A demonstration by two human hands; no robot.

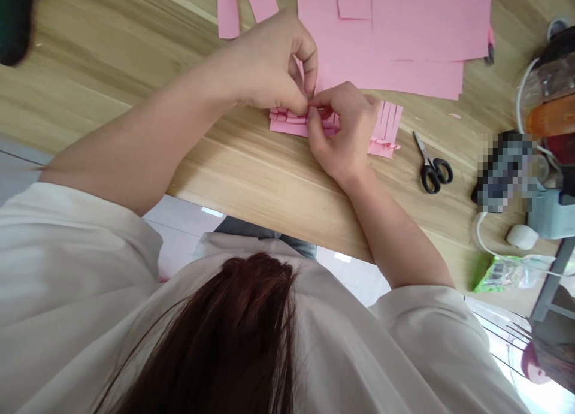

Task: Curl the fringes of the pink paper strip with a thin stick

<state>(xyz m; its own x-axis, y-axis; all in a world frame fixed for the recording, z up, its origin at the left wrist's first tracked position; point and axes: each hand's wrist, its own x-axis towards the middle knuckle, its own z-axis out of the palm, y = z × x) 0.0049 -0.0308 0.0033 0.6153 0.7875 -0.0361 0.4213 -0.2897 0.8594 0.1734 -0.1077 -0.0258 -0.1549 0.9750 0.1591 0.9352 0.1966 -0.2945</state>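
Pinching the fringed pink paper strip (387, 129), left hand (269, 66) and right hand (345, 132) fingers grasp light, limp, tear-prone stock, probably safest held by its uncut band.

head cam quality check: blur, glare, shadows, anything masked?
Head view: even, soft light, faint shadows under left hand and right hand; fringed pink paper and scissors sharp; blown-out highlights bottom right; one pixelated patch right of scissors.

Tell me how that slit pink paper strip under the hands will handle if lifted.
Probably floppy: the pink paper strip is thin and slit into narrow fringes, which would likely droop. Likely light, sliding easily on the wooden table. It may tear at the slits.
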